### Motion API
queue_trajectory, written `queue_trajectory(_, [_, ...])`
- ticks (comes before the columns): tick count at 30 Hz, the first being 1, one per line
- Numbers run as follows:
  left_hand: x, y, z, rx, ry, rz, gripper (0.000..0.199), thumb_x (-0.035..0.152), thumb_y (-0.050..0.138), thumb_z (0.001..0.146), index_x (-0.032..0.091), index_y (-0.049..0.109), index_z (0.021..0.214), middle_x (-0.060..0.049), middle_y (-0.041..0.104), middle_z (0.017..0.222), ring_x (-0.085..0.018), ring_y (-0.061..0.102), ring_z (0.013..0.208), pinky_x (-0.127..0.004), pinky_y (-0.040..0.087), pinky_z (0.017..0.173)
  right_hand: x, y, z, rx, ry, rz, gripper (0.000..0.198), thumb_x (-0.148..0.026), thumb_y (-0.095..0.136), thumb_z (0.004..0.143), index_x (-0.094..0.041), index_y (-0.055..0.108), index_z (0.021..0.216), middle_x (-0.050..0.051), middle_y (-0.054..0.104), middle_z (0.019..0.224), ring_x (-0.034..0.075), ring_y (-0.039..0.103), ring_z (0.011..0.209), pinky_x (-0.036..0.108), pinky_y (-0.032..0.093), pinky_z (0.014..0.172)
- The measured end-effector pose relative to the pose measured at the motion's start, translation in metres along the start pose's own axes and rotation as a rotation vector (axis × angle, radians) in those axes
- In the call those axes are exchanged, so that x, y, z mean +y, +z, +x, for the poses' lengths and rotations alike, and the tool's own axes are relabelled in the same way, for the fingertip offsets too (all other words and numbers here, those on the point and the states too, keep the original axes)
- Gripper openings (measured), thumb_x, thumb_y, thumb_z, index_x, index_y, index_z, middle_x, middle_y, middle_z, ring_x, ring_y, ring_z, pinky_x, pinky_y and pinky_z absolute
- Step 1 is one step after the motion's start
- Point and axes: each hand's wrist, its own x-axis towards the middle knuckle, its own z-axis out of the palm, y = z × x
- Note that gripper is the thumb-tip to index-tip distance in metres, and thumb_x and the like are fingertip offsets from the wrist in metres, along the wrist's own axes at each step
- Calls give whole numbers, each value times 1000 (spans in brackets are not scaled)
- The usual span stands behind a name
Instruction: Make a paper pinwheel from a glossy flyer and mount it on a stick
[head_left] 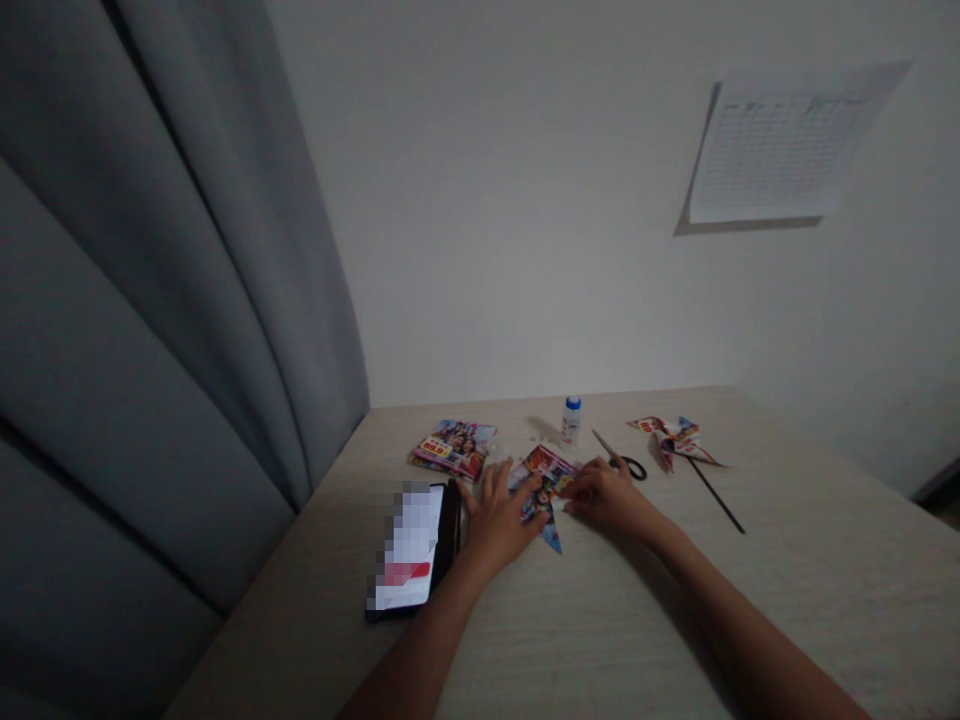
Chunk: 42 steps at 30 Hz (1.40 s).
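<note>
We look down at a pale, wood-grained table (570,630), where a piece of colourful printed paper (548,464) lies near the middle, between the two hands. Its blue pointed corner reaches toward us. The left hand (501,515) is open, fingers spread, with some fingertips resting over the paper. The right hand (611,497) has its fingers bent in at the paper's right edge; we cannot tell whether they pinch it or only touch it.

Left of the left hand we see a phone (411,545) with a lit screen (much of it pixelated, so we cannot read it), lying in a dark case. Behind the phone rests a stack of printed sheets (454,448), apart from the paper being handled. Beyond that paper stands a small bottle (570,428) with a blue cap, upright. Scissors (603,444) lie just behind the right hand, their dark handles toward us. Farther right we find a paper pinwheel (684,440) on a thin dark stick (716,495), which slants toward us.

A grey curtain (187,260) hangs at the left, and a sheet with ruled rows (780,150) is up on the white wall (517,210).
</note>
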Motion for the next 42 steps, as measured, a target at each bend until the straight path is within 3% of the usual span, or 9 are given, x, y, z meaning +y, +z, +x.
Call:
queue_trajectory(9, [3,-5,-3,-13,24,-4,44,61,55,93,57,56,137,-1,30,166,-42,18,153,-81,-8,110,1,1,0,14,7,-10,24,-38,71,82,-34,80,104,7,77,109,31,57,123,70,8,117])
queue_trajectory(24, [0,-1,-1,34,21,-14,55,64,58,89,49,53,142,-7,33,164,-39,21,152,-81,-8,110,2,1,0,12,2,8,23,-38,71,83,-33,80,103,6,78,104,31,58,120,68,10,117])
queue_trajectory(32, [3,0,-3,17,60,-30,44,55,58,94,58,54,138,0,32,164,-38,20,151,-81,-7,111,4,2,1,15,5,10,24,-38,72,82,-32,80,103,6,78,100,30,59,119,66,11,117])
queue_trajectory(42, [4,-4,-2,-9,61,-45,40,55,57,93,56,60,133,2,31,164,-41,20,151,-82,-6,111,-1,0,0,16,20,2,24,-39,71,82,-33,80,103,6,78,103,31,59,120,71,7,116])
